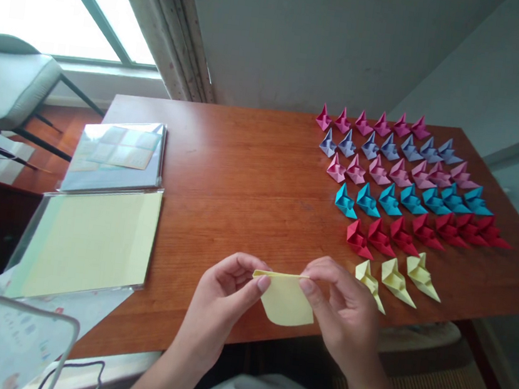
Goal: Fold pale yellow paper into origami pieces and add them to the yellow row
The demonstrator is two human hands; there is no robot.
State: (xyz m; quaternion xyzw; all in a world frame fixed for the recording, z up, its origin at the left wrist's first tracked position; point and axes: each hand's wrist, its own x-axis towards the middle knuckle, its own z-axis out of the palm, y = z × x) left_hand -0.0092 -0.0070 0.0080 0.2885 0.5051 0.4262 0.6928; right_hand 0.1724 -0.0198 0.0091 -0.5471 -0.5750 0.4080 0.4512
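A yellow paper sheet (288, 302) with a narrow fold along its top edge is held over the table's front edge. My left hand (227, 301) pinches the folded edge at its left end, thumb in front. At the right end of the same fold, my right hand (342, 309) grips the paper between thumb and fingers. Just right of my right hand stand three folded yellow paper shapes (397, 282). Behind them are rows of similar shapes: red (403, 235), blue (389, 200), pink (378, 170), lilac (390, 147) and magenta (363, 123).
On the left of the wooden table (238, 173) lies a clear packet of yellow paper (97, 244), with another packet (115, 170) behind it. A printed sheet (29, 333) and a white curved tube (14, 303) are at the lower left. A chair (10, 85) stands by the window.
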